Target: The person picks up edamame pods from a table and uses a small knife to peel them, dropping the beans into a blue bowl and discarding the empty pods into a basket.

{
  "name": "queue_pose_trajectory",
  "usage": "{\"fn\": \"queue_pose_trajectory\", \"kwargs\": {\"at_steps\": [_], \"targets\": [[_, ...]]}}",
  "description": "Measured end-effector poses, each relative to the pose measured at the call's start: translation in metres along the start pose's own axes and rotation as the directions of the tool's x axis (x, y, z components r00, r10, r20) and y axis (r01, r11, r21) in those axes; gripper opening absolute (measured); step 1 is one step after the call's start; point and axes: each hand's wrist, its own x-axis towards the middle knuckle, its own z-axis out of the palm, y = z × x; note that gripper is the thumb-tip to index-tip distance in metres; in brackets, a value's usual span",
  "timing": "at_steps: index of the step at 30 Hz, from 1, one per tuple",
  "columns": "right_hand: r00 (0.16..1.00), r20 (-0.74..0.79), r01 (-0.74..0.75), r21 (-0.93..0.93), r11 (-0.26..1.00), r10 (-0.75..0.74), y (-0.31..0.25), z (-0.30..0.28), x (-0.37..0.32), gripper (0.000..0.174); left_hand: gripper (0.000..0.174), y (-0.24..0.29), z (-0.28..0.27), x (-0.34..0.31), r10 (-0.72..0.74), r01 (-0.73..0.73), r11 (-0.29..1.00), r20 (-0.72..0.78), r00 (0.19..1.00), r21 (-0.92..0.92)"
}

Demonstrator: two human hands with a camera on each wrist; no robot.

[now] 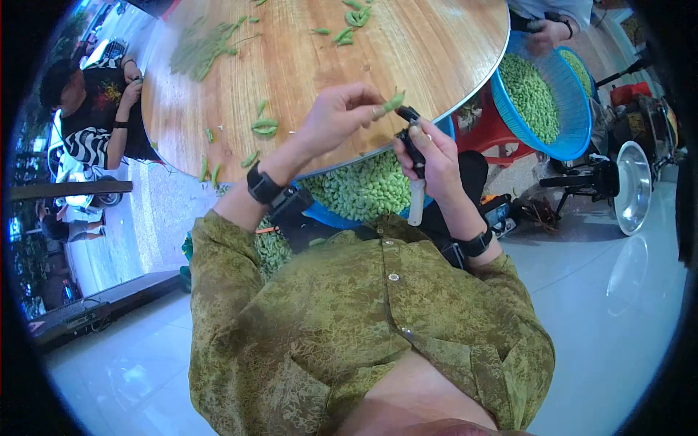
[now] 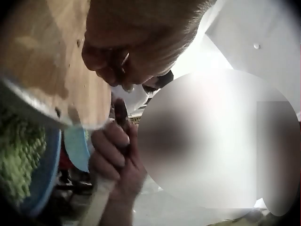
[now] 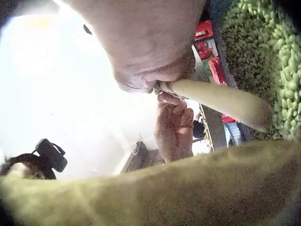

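Note:
In the head view, my left hand (image 1: 336, 120) pinches a green pod (image 1: 395, 102) between thumb and fingers above the round table's near edge. Close beside it, my right hand (image 1: 435, 158) grips a tool with a pale handle (image 1: 416, 202), its black upper part close to the pod. The pale handle (image 3: 221, 98) juts from my right hand (image 3: 146, 56) in the right wrist view, with my left hand (image 3: 174, 127) beyond. The left wrist view shows my left hand (image 2: 141, 37) above my right hand (image 2: 117, 155); the pod cannot be made out there.
Loose pods (image 1: 265, 126) and pod clusters lie on the wooden table (image 1: 313, 65). Shelled beans (image 1: 363, 190) fill a blue container below its edge. At right stand a blue basket (image 1: 579, 123) of beans and a metal basin (image 1: 633, 187). Other people sit at left and upper right.

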Motion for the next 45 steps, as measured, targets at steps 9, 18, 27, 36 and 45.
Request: {"fn": "queue_pose_trajectory", "kwargs": {"at_steps": [9, 18, 27, 36, 45], "targets": [[0.985, 0.123, -0.153, 0.317, 0.936, 0.119, 0.008, 0.021, -0.002, 0.037, 0.012, -0.016, 0.010, -0.026, -0.223, 0.213, 0.928, 0.004, 0.975, -0.306], [0.990, 0.102, -0.127, 0.278, 0.952, 0.102, 0.005, 0.026, -0.003, 0.035, 0.013, -0.021, 0.011, -0.033, -0.154, 0.130, 0.943, -0.054, 0.987, -0.307], [0.953, 0.241, -0.273, 0.424, 0.864, 0.183, 0.000, 0.021, -0.002, 0.028, 0.014, -0.034, 0.003, -0.033, -0.207, 0.391, 0.511, 0.332, 0.920, -0.766], [0.939, 0.236, -0.343, 0.582, 0.737, 0.251, 0.005, 0.014, -0.001, 0.035, 0.014, -0.013, 0.013, -0.032, 0.416, -0.380, 0.751, 0.061, 0.908, 0.540], [0.947, 0.199, -0.321, 0.554, 0.768, 0.252, 0.002, 0.016, -0.005, 0.034, 0.016, -0.006, 0.023, -0.038, -0.029, 0.026, 0.999, -0.117, 0.993, -0.025]]}}
